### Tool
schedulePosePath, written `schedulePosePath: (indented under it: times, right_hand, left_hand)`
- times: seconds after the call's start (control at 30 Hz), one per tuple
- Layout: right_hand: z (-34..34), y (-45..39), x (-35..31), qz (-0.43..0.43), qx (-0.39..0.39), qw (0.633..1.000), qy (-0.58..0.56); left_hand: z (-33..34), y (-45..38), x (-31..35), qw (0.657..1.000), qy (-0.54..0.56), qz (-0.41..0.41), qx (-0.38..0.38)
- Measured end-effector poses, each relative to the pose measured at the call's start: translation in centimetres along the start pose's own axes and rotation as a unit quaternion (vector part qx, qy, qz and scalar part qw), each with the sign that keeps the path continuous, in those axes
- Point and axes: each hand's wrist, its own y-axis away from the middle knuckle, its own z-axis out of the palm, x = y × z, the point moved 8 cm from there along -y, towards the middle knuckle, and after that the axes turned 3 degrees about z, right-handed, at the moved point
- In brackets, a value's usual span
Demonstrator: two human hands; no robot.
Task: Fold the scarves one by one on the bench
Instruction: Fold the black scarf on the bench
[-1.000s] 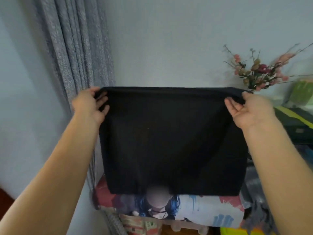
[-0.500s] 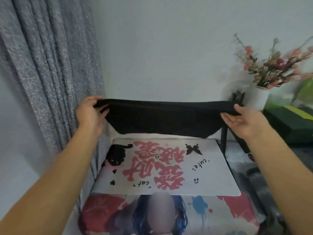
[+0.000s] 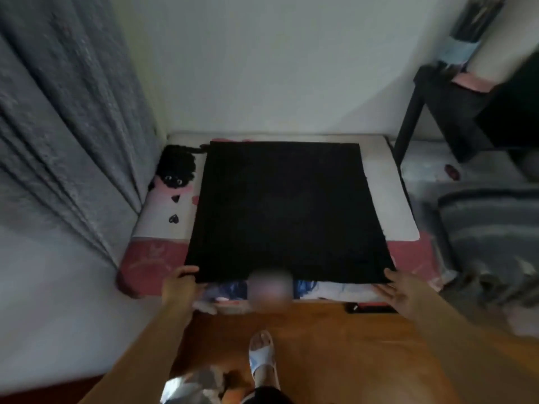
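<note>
A black scarf [image 3: 285, 208] lies spread flat as a large rectangle on the bench [image 3: 390, 199], which is covered with a white and pink printed cloth. My left hand [image 3: 179, 284] is at the scarf's near left corner, with the thumb over the edge and the fingers curled on the cloth. At the near right corner my right hand [image 3: 398, 287] has its fingers stretched out, touching the scarf's edge. Both hands are at the bench's front edge.
A grey curtain [image 3: 73, 118] hangs at the left of the bench. A black side table [image 3: 437, 94] stands at the right, with a heap of grey fabric [image 3: 493, 228] in front of it. My slippered foot [image 3: 262, 357] is on the wooden floor [image 3: 335, 345].
The scarf was held up in the air by its top corners. It has come down and now lies flat on the bench, and my hands have drawn back to its near corners.
</note>
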Motion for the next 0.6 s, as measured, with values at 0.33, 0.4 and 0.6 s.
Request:
schedulePosePath:
  times: [0.33,0.4,0.6]
  right_hand:
    - [-0.4,0.5,1.3,-0.022,0.039,0.997,-0.065]
    - [-1.0,2.0,0.8,-0.046,0.059,0.994,-0.083]
    - [-2.2,9.4,-0.1,-0.192,0.150,0.970,-0.020]
  left_hand:
    - [0.3,0.9,-1.3,0.973,0.187,-0.136,-0.017]
    - [-0.4,2.5,-0.7,0.973,0.181,-0.140,-0.020]
    - [-2.2,10.3,1.7,0.937,0.331,-0.112,-0.012]
